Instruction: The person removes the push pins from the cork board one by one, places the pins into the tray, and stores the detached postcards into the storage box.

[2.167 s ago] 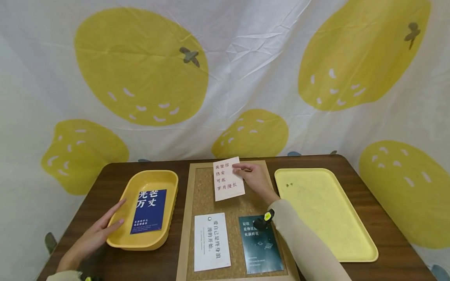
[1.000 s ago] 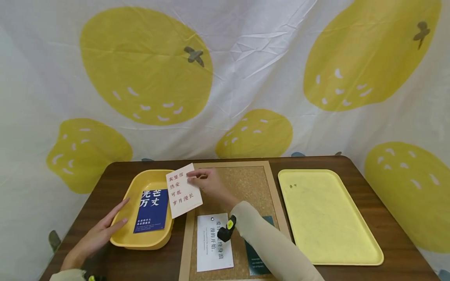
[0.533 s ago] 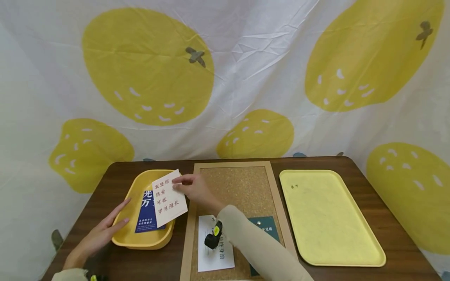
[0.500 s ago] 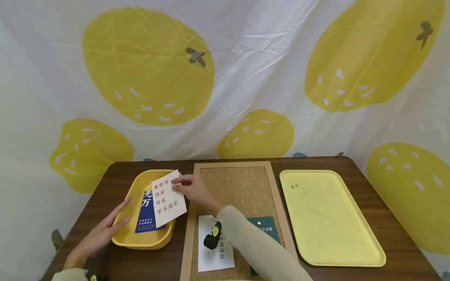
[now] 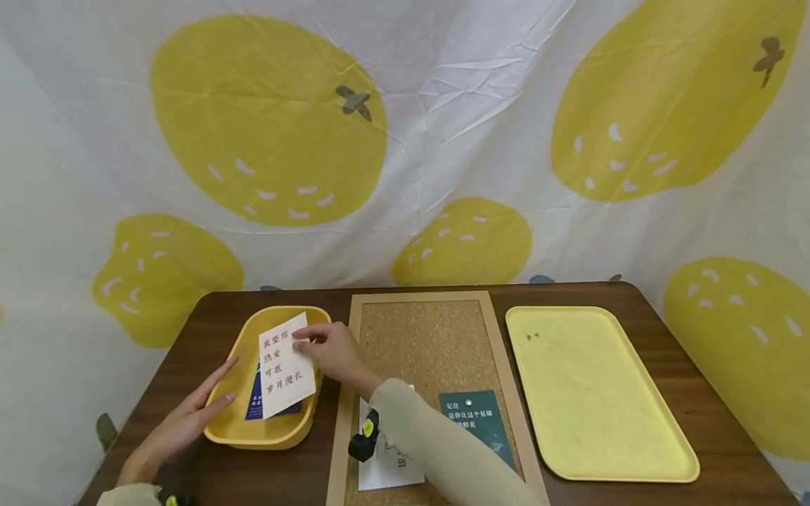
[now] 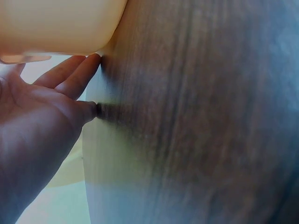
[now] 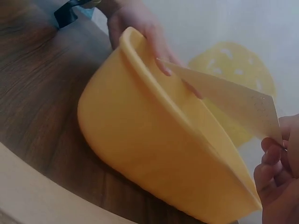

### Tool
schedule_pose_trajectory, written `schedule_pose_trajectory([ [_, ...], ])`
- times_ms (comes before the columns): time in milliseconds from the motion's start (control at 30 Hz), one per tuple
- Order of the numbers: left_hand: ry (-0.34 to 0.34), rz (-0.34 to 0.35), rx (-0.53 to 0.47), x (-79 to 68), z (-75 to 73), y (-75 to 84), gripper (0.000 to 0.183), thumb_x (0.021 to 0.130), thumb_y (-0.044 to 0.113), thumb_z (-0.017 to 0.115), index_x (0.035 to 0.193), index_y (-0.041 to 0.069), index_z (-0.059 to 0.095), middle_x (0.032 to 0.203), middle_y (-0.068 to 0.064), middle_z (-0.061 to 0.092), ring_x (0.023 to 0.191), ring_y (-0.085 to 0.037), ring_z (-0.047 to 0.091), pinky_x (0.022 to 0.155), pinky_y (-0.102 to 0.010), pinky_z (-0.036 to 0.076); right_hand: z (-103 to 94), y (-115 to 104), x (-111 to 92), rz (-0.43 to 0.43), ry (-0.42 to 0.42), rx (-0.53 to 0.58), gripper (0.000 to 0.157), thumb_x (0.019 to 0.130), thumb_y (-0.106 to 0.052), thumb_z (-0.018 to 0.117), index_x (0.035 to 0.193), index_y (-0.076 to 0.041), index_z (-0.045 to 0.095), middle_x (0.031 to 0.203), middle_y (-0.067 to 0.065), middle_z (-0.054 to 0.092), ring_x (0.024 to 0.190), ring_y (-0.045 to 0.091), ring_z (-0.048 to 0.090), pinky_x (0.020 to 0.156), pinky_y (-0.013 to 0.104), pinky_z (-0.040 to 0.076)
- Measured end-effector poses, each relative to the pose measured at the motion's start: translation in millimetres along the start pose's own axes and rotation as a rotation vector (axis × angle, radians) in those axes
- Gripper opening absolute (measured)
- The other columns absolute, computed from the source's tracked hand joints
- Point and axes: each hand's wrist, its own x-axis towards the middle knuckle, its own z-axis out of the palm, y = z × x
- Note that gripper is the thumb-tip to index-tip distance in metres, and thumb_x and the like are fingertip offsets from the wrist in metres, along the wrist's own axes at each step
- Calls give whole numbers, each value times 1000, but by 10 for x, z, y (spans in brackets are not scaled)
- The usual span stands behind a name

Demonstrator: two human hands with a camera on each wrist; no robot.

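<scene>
In the head view my right hand (image 5: 332, 351) pinches the edge of a white postcard (image 5: 281, 372) with red writing between thumb and forefinger. The card hangs tilted over a yellow plastic basin (image 5: 253, 330), and the right wrist view shows the card (image 7: 229, 95) above the basin's rim. A blue postcard (image 5: 254, 404) lies in the basin, mostly covered by the white one. My left hand (image 5: 174, 425) lies against the basin's left side with its fingers spread. In the left wrist view, some fingertips of the left hand (image 6: 42, 107) touch the wooden table.
A wood-framed cork board (image 5: 424, 337) lies right of the basin. On it are a white card (image 5: 386, 478), partly behind my forearm, and a dark green card (image 5: 471, 414) with a silver pin. A pale yellow tray (image 5: 595, 400) at right holds a few tiny dark items (image 5: 533, 336).
My right hand has carried the white postcard left from above the cork board to over the basin, covering more of the blue card. The left hand has stayed at the basin.
</scene>
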Motion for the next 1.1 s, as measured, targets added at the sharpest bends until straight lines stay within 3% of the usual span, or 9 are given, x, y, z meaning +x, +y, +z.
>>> schedule_pose_trajectory([
  [33, -1, -3, 1, 0, -1, 0, 70, 103, 30, 53, 161, 24, 14, 166, -17, -1, 149, -42, -2, 89, 2, 23, 16, 2, 1, -2, 2, -8, 14, 90, -16, 74, 103, -14, 80, 85, -8, 67, 69, 5, 53, 57, 17, 44],
  [100, 4, -9, 0, 2, -3, 5, 70, 103, 30, 53, 161, 23, 14, 166, -17, -1, 149, -42, -2, 107, -10, 24, 50, 11, 6, -12, 6, -22, 14, 90, -15, 74, 102, -14, 80, 85, -8, 67, 68, 4, 52, 58, 17, 44],
  [167, 9, -15, -1, 10, 3, 13, 70, 103, 30, 53, 161, 22, 14, 166, -18, 0, 149, -42, -2, 120, -33, 18, 66, 25, 5, -24, 13, -34, 14, 90, -15, 74, 103, -13, 79, 87, -8, 68, 70, 4, 52, 59, 16, 44],
  [267, 14, -23, -5, 18, 11, 20, 71, 103, 29, 54, 161, 21, 14, 166, -18, -1, 149, -43, -3, 114, -68, 5, 98, 48, 8, -17, 20, -40, 15, 90, -15, 74, 104, -14, 79, 87, -9, 67, 71, 4, 52, 61, 17, 45],
  [433, 13, -30, -6, 16, 15, 26, 71, 103, 28, 54, 161, 20, 13, 166, -19, -2, 149, -44, -4, 113, -70, 4, 137, 51, 0, -47, 18, -87, 18, 91, -16, 73, 108, -14, 78, 88, -8, 66, 73, 3, 52, 63, 16, 45],
  [700, 3, -33, -6, 17, 11, 22, 70, 103, 26, 53, 161, 19, 13, 165, -20, -2, 149, -46, -4, 113, -69, 4, 220, 48, -19, -112, 27, -222, 22, 90, -19, 74, 111, -13, 77, 109, -4, 73, 84, 0, 59, 71, 13, 48],
  [900, -9, -71, -10, 23, 6, 27, 72, 103, 30, 53, 161, 20, 11, 165, -21, -5, 149, -47, -4, 114, -68, 7, 274, 26, -19, -83, 41, -335, 24, 90, -24, 74, 113, -19, 77, 112, -7, 72, 98, 1, 62, 90, 19, 51],
  [1100, -9, -74, 10, 15, -5, 40, 71, 104, 30, 52, 161, 21, 11, 165, -21, -4, 149, -46, -1, 114, -66, 10, 310, -14, -32, -77, 25, -457, 26, 92, -30, 72, 117, -24, 75, 114, -9, 71, 98, 1, 63, 90, 20, 51],
])
